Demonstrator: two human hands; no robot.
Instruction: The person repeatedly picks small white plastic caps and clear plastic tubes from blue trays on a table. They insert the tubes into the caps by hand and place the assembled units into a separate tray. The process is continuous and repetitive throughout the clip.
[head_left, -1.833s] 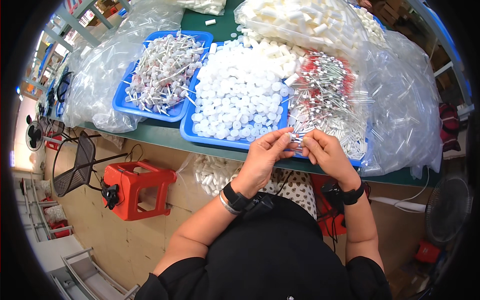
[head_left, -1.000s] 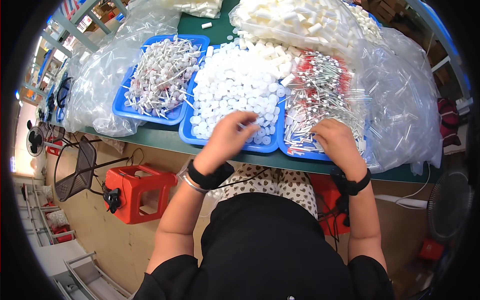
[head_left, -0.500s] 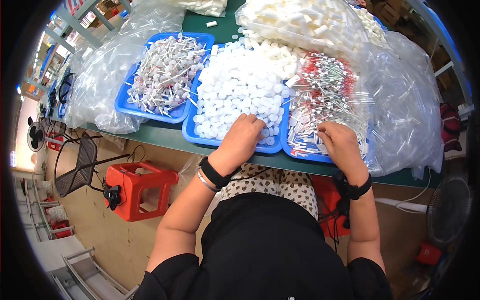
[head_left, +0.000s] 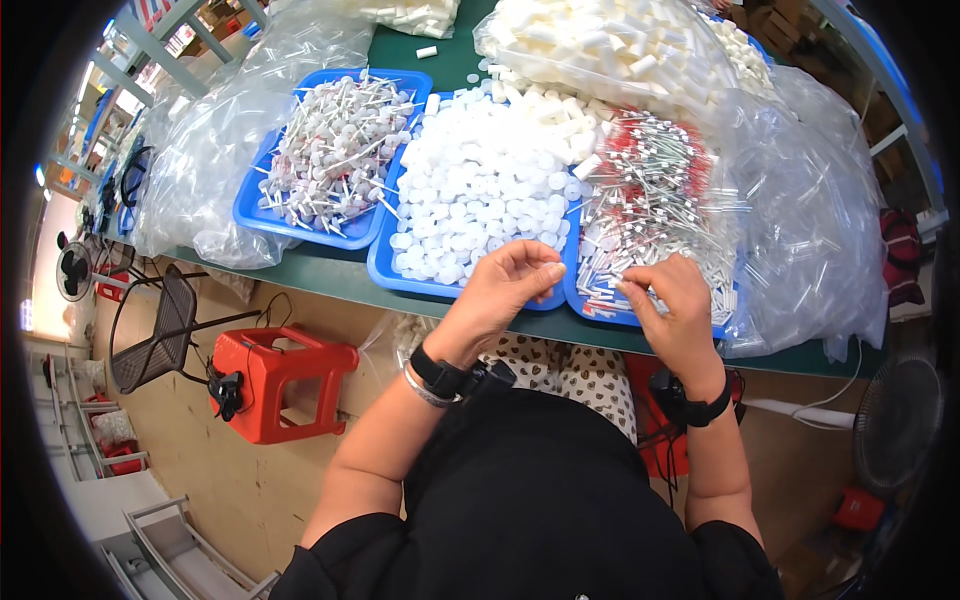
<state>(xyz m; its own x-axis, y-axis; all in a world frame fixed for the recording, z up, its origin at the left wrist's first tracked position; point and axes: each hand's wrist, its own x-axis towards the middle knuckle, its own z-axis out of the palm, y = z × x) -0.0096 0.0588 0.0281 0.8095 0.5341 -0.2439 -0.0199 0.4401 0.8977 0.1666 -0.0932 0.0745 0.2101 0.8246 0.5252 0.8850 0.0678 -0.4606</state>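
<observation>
My left hand (head_left: 512, 285) is over the front right corner of the middle blue tray (head_left: 385, 270), its thumb and fingers closed in a pinch. Small white translucent discs (head_left: 470, 205) fill that tray. My right hand (head_left: 682, 308) hovers at the front of the right blue tray (head_left: 725, 328), thumb and forefinger pressed together. Thin metal-stemmed pieces with white ends and red parts (head_left: 650, 160) are heaped there, with short white tubes around them. What either pinch holds is too small to make out. The two hands face each other, a short gap apart.
A left blue tray (head_left: 345, 238) holds a pile of white-stemmed pieces with discs. Behind lies a large bag of white cylinders (head_left: 620, 45). Clear plastic bags (head_left: 800, 230) flank the trays on the green table (head_left: 330, 275). A red stool (head_left: 270, 385) stands below, left.
My left hand has lifted from the discs and moved right, toward my right hand, with its palm turned inward. My right hand has drawn slightly down and left, off the heap.
</observation>
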